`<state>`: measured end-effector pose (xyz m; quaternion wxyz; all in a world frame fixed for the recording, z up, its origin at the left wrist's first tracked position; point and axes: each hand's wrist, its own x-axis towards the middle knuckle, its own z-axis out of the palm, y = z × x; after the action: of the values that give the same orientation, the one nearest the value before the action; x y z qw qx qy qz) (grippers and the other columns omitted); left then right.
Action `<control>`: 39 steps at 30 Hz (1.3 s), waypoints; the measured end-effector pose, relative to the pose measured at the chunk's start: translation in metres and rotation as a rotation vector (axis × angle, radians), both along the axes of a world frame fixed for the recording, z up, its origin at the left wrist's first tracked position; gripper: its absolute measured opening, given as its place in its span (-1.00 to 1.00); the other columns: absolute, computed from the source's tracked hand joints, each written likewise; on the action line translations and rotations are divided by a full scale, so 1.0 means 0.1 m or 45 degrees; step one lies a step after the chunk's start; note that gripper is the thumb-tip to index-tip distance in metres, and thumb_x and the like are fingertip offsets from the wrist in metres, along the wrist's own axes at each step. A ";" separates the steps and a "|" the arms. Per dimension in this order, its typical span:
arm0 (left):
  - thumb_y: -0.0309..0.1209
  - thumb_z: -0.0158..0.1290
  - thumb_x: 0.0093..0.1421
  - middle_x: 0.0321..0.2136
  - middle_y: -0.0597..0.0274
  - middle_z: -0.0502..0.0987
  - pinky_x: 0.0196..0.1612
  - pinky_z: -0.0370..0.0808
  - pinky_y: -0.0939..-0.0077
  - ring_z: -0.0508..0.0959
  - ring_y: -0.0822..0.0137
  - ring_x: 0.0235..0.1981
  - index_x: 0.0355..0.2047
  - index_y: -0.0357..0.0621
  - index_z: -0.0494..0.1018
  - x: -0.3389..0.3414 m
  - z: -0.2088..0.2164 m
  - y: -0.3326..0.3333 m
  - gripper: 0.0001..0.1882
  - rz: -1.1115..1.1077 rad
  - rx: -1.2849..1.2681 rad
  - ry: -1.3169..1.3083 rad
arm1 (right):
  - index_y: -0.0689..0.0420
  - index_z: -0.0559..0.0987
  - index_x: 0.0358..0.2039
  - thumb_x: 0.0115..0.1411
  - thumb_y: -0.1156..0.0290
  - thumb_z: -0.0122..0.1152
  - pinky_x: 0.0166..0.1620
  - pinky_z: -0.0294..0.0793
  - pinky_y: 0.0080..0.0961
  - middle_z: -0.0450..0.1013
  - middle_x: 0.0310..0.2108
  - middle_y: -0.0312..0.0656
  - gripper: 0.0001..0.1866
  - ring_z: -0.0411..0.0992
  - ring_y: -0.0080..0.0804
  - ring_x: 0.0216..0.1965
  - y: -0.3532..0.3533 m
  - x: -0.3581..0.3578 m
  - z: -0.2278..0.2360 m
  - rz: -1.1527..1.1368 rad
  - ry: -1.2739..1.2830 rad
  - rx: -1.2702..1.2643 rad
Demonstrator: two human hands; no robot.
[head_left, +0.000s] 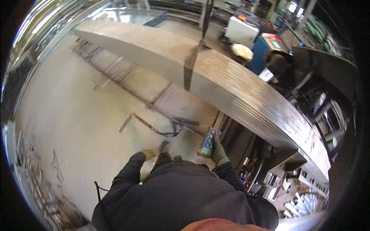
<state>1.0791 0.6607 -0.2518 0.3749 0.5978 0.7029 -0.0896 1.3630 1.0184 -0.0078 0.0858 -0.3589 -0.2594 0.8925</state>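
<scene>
My right hand [219,150], in a pale work glove, is closed round a handheld remote control [208,143]. The remote is dark with blue markings, a red button at its top and a green light near its bottom. My left hand [148,154], also gloved, is low by my left side; its fingers are too small and blurred to make out. Ahead of me a long bundle of stacked metal bars [231,79] stretches from far left to near right. A dark lifting strap [189,69] runs up from round the bundle.
A loose dark strap [154,131] lies on the floor ahead of me. A low metal frame [131,90] runs along the floor beneath the bundle. Cut metal pieces [302,206] are at the lower right. A white cabinet [242,31] and machinery stand beyond the bundle.
</scene>
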 end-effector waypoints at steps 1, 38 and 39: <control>0.05 -0.02 0.35 0.11 -0.05 0.56 0.24 0.41 0.07 0.52 -0.07 0.16 0.08 -0.08 0.59 -0.31 0.20 0.11 -0.46 0.482 0.239 -0.233 | 0.01 0.54 0.02 0.26 -0.21 0.29 -0.08 0.68 -0.19 0.55 -0.19 -0.25 -0.42 0.58 -0.36 -0.22 0.01 -0.17 -0.02 0.014 0.042 0.034; 0.07 0.29 0.20 0.37 -0.33 0.20 0.46 0.15 0.16 0.20 -0.05 0.44 0.46 -0.38 -0.06 -3.21 6.99 5.26 0.13 0.371 1.529 -0.211 | -0.02 0.51 0.12 0.37 -0.11 0.18 0.03 0.72 -0.18 0.61 -0.07 -0.22 -0.50 0.64 -0.29 -0.06 2.54 -4.01 5.22 -0.107 1.711 1.018; 0.05 0.28 0.22 0.27 -0.24 0.29 0.33 0.25 0.20 0.30 0.00 0.31 0.40 -0.37 0.04 -3.21 6.98 5.58 0.02 0.386 1.525 -0.453 | 0.01 0.51 0.12 0.37 -0.07 0.20 -0.01 0.72 -0.18 0.62 -0.06 -0.25 -0.51 0.66 -0.32 -0.14 2.57 -4.00 5.28 -0.117 1.760 1.033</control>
<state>0.7584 1.2189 0.4459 0.0956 0.6033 0.6350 0.4730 0.9631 1.2755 0.5204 0.3874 0.3238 -0.4368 0.7445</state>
